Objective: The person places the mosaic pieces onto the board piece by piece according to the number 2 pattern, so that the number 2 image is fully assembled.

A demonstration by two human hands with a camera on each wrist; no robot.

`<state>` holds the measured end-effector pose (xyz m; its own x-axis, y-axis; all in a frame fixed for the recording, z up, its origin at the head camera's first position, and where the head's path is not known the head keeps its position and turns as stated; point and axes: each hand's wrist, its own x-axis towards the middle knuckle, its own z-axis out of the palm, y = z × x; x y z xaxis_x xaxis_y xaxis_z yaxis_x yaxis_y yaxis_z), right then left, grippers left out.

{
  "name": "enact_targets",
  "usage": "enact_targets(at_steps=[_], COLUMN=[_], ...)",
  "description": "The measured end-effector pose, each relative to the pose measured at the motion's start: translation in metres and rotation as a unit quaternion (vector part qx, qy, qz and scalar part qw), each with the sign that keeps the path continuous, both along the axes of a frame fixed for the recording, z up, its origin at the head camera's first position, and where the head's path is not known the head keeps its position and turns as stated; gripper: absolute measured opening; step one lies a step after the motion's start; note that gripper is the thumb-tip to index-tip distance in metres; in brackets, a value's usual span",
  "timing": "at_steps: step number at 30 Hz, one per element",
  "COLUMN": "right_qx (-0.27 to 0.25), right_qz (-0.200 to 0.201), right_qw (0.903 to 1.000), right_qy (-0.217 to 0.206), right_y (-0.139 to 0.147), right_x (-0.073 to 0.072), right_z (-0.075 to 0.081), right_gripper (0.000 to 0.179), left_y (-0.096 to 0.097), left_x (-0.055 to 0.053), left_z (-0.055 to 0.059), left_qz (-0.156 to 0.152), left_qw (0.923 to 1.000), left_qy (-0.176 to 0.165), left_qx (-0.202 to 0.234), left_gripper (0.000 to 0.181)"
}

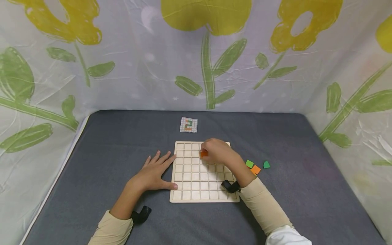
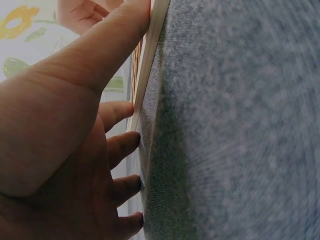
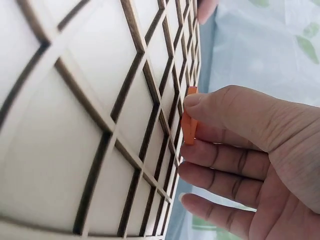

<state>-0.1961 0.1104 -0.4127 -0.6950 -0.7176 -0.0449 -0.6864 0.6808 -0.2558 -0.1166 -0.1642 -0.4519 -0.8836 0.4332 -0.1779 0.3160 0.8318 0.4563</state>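
Note:
A pale wooden grid board [image 1: 196,177] lies on the grey cloth, its square cells marked off by raised ridges. My right hand [image 1: 218,150] reaches over the board's upper part and pinches an orange tile [image 1: 203,154] between thumb and fingers. In the right wrist view the orange tile [image 3: 189,125] stands on edge, right at the ridges of the grid. Spread flat at the board's left side, my left hand [image 1: 154,173] touches that edge with thumb and index finger. The left wrist view shows the thumb [image 2: 95,42] lying along the board's edge.
Right of the board lie a light green tile [image 1: 249,164], an orange tile [image 1: 255,169] and a dark green rounded piece [image 1: 266,164], partly beside the right forearm. A small pattern card [image 1: 188,125] with a coloured grid sits beyond the board. Flower-printed curtains [image 1: 137,68] stand around the table.

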Motion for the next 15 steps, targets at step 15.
enact_targets(at_steps=[15], right_qx=[-0.002], right_qz=[-0.005], right_qw=[1.0], right_qy=[0.007], right_y=[-0.017], right_x=[-0.005], right_z=[-0.007], right_gripper=[0.013], left_y=[0.0], left_x=[0.0], left_z=[0.001], left_qz=[0.003], left_qw=[1.0], left_qy=[-0.004], left_qx=[-0.001], left_gripper=[0.112])
